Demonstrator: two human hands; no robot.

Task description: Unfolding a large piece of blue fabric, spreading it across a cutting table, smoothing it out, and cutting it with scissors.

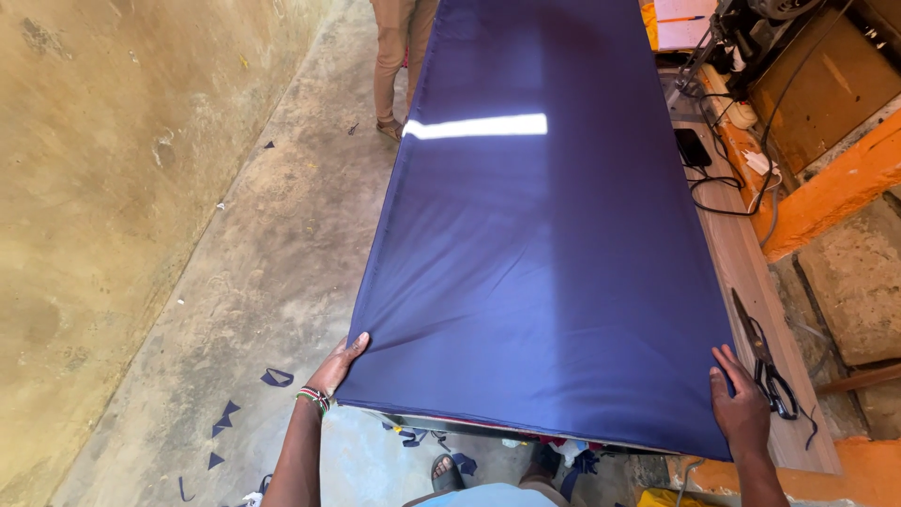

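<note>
I have a big dark blue cloth (540, 253) spread flat on a long wooden table (751, 282). The cloth is smooth and a bit shiny, with a bright white stripe of light across it near the far end. It covers almost the whole table top and hangs a little over the near edge. My left hand (335, 369) holds the near left corner, with my fingers curled on the edge of the cloth, and small folds run out from that spot. My right hand (739, 404) rests flat on the near right corner, fingers pressed on top of it. Just beside my right hand, black scissors (765, 361) lie on the bare strip of table. Farther up that strip are a black phone (693, 147) and some cables. Small blue scraps (225, 413) lie on the concrete floor by my left side. Another person's legs (394, 66) stand at the far left end of the table.
</note>
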